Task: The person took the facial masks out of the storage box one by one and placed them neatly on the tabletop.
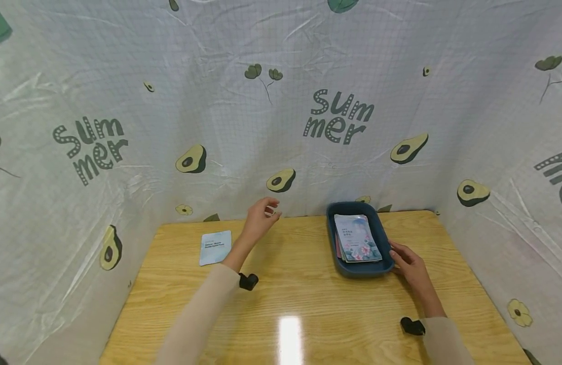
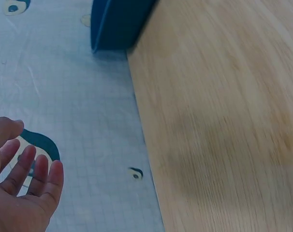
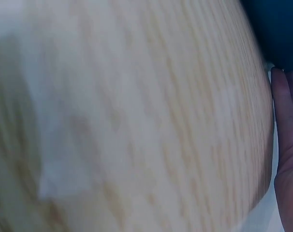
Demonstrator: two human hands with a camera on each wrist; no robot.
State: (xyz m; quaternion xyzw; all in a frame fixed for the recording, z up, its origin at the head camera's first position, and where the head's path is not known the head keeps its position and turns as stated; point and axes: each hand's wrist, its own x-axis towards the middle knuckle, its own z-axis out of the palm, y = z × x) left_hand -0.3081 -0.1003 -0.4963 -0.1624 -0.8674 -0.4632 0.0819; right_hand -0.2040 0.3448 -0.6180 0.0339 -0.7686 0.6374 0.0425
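Raised over the back of the wooden table, my left hand (image 1: 261, 215) holds nothing, its fingers loosely bent; the left wrist view shows the fingers (image 2: 37, 179) apart. A pale blue flat packet (image 1: 215, 247) with small print lies on the table, left of that forearm. My right hand (image 1: 410, 263) touches the right front side of a dark blue plastic basket (image 1: 360, 271). Straight fingers (image 3: 283, 106) reach its wall in the right wrist view. Inside the basket lies a stack of flat packets (image 1: 357, 238), the top one printed with pink flowers.
A white sheet (image 1: 226, 126) printed with avocados and lettering hangs behind the table (image 1: 281, 299) and along both sides. The basket stands near the table's back edge, right of centre. Black wrist straps (image 1: 249, 282) show on both forearms.
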